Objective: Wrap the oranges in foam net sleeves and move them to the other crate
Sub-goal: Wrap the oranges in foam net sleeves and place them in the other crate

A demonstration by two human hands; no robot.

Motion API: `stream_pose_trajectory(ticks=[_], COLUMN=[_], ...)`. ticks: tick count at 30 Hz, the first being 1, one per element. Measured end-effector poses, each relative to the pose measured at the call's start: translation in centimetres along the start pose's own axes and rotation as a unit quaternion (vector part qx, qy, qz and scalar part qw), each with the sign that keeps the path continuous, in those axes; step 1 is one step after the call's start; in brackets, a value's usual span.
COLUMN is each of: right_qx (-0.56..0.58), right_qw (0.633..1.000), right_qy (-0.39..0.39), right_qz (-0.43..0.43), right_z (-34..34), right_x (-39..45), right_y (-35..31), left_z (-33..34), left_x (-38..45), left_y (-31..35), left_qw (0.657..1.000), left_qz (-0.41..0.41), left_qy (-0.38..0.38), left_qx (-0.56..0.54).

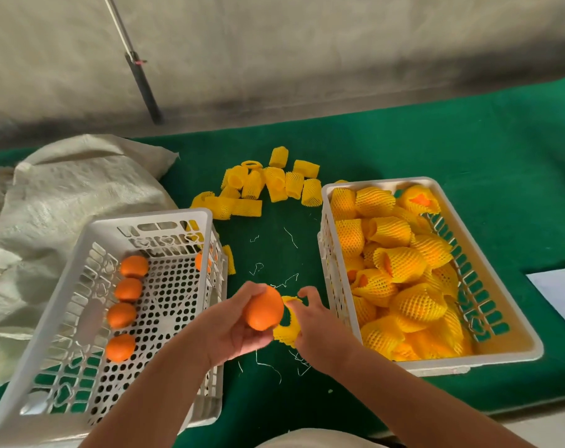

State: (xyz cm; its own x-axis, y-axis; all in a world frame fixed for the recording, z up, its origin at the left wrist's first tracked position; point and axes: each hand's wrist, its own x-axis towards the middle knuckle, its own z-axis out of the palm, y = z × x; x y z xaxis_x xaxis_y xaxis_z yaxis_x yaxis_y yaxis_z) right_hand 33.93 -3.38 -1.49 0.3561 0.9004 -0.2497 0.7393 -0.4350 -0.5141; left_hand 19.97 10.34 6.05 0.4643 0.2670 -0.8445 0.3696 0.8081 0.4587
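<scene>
Sleeving step: left hand (232, 331) grips an orange (264, 308), right hand (310, 321) just beside pinches a sleeve (286, 331) open. Next, push the orange in.

White paper (562, 294) at the right is cut off by the frame edge. An orange (203, 260) shows only partly through the left crate's (164, 218) far-right slatted wall.

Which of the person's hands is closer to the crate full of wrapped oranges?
The right. The right hand holds a foam net sleeve just beside the wrapped-orange crate. The left hand, gripping a bare orange, sits farther away, next to the other crate.
</scene>
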Motion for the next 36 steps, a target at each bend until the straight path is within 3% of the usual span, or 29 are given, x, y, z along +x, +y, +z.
stream_pose_trajectory(ticks=[3, 6, 10, 13, 19, 22, 27, 29, 31, 36], right_qx=[0.027, 0.061, 0.078, 0.080, 0.087, 0.093, 0.110, 0.114, 0.112, 0.095], right_qw=[1.000, 0.998, 0.996, 0.995, 0.993, 0.991, 0.983, 0.981, 0.980, 0.976], right_qy=[-0.002, 0.008, 0.031, 0.050, 0.073, 0.090, 0.126, 0.138, 0.142, 0.122], right_qz=[-0.004, -0.002, -0.005, -0.027, -0.043, -0.044, -0.071, -0.080, -0.086, -0.156], right_z=[0.4, 0.0, -0.8, -0.8, -0.9, -1.1, -0.8, -0.6, -0.6, -1.5], right_x=[-0.2, 0.0, 0.3, -0.2, -0.9, -1.2, -2.4, -2.8, -2.9, -3.7], right_y=[-0.6, -1.3, -1.9, -2.3, -2.8, -3.1, -4.8, -5.5, -5.7, -5.7], left_z=[0.6, 1.1, 1.3, 1.5, 0.8, 0.4, 0.9, 1.0, 0.8, -0.3], left_x=[0.4, 0.9, 0.8, 0.7, 0.4, 0.1, -0.5, -0.5, -0.5, -0.7], left_y=[-0.7, -2.3, -3.6, -3.9, -2.9, -3.3, -3.6, -3.6, -3.5, -3.9], left_qw=[0.997, 0.983, 0.913, 0.862, 0.889, 0.841, 0.714, 0.678, 0.667, 0.687], left_qz=[0.032, 0.098, 0.223, 0.279, 0.239, 0.298, 0.361, 0.372, 0.376, 0.434], left_qy=[0.060, 0.108, 0.176, 0.203, 0.137, 0.181, 0.287, 0.302, 0.301, 0.288], left_qx=[-0.038, 0.109, 0.293, 0.371, 0.366, 0.414, 0.528, 0.557, 0.568, 0.507])
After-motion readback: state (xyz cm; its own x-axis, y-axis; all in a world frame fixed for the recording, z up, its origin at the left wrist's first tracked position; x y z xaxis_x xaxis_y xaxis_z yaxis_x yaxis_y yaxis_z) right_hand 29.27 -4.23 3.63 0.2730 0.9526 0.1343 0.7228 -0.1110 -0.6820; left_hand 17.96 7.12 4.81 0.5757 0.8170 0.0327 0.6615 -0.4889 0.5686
